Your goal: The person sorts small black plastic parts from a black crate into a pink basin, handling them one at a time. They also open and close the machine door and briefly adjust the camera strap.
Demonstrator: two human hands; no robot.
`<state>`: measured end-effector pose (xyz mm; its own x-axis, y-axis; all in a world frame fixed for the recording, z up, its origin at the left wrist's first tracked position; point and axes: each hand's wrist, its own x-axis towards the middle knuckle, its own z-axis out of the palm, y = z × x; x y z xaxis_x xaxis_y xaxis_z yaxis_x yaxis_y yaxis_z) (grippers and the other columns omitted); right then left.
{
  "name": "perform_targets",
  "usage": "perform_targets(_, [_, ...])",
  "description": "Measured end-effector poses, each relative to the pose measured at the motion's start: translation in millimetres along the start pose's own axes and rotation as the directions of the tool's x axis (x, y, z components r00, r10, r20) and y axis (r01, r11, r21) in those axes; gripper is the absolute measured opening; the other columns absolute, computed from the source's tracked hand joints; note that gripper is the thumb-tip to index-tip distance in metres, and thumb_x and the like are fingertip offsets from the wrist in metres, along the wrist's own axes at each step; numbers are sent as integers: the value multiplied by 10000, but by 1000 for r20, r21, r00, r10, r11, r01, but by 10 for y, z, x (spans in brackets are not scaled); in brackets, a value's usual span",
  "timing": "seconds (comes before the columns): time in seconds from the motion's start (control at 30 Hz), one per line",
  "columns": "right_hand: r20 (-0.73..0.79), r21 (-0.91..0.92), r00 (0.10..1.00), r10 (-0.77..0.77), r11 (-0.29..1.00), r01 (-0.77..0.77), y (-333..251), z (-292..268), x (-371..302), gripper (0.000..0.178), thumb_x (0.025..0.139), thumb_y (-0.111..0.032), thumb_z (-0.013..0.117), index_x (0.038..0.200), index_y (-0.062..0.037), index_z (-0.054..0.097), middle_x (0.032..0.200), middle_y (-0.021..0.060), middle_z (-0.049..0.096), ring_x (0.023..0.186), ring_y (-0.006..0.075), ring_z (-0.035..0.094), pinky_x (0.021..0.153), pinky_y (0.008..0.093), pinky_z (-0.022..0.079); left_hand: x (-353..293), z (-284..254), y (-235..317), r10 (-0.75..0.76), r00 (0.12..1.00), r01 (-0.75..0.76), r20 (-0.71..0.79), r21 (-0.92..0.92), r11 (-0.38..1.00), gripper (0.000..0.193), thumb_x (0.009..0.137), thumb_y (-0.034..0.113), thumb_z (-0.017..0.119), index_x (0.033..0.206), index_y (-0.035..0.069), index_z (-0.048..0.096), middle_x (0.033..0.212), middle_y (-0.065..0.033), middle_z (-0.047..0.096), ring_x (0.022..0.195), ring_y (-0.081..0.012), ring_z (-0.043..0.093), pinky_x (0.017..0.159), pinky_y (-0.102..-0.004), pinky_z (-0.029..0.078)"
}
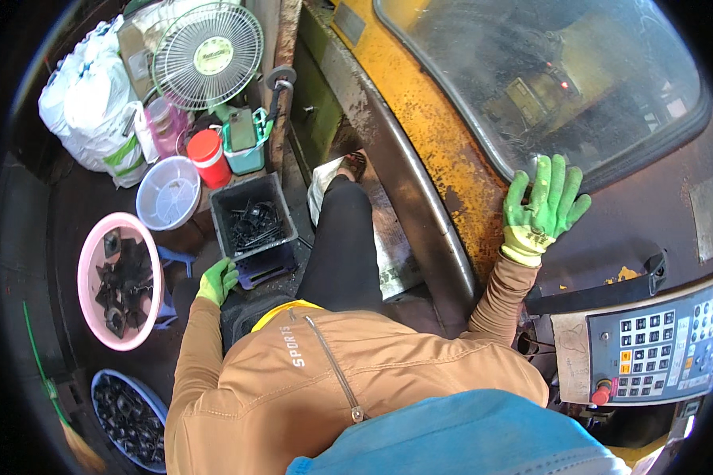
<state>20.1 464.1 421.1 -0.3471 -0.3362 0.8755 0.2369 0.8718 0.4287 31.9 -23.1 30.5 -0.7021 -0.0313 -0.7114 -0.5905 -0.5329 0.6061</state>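
My right hand (pixel 543 198), in a green and yellow work glove, is open with its fingers spread. It lies against the yellow and brown machine door (pixel 483 214), at the lower edge of the door's window (pixel 554 71). Nothing is in it. My left hand (pixel 219 280), gloved the same way, is low beside my thigh with its fingers loosely bent and nothing visible in them. Close to that hand is a dark grey crate (pixel 289 207) holding small black parts (pixel 255 225).
At left stand a pink basin (pixel 89 273) and a blue basin (pixel 157 402), both holding black parts. Behind them are a light basket (pixel 169 194), red container (pixel 207 157), fan (pixel 207 55) and white bags (pixel 95 103). A control panel (pixel 657 344) with a red button is at right.
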Motion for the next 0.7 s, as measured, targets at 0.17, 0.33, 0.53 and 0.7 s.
perform_targets(0.17, [5, -7, 1000, 17, 1000, -17, 1, 3, -10, 355, 693, -151, 673, 1042, -92, 642, 1134, 88, 612, 1137, 321, 505, 993, 489, 258, 14, 5, 6, -11, 1000, 10, -12, -25, 1000, 196, 861, 230, 592, 925, 46, 578, 812, -59, 591, 628, -161, 566, 512, -253, 446])
perform_targets(0.33, [42, 19, 998, 40, 999, -41, 5, -17, -6, 355, 695, -161, 674, 1042, -95, 639, 1130, 95, 614, 1112, 325, 520, 1012, 492, 249, 93, -31, -24, -6, 1000, 7, 2, -34, 999, 187, 857, 211, 593, 914, 34, 575, 793, -62, 586, 603, -168, 552, 494, -258, 427])
perform_targets(0.53, [47, 19, 998, 50, 999, -51, 40, -9, -21, 371, 708, -184, 674, 1067, -108, 627, 1151, 87, 601, 1134, 317, 511, 1057, 482, 198, 152, -89, -49, -2, 999, 4, 42, -47, 999, 212, 854, 200, 589, 968, 22, 579, 833, -84, 598, 652, -205, 573, 521, -274, 458])
perform_targets(0.7, [62, 37, 996, 61, 997, -64, 69, -7, -41, 383, 719, -190, 662, 1089, -101, 615, 1173, 86, 587, 1142, 305, 505, 1003, 510, 254, 186, -114, -61, 10, 998, -9, 54, -13, 1000, 230, 848, 216, 583, 996, 40, 590, 894, -91, 606, 703, -228, 585, 555, -302, 480])
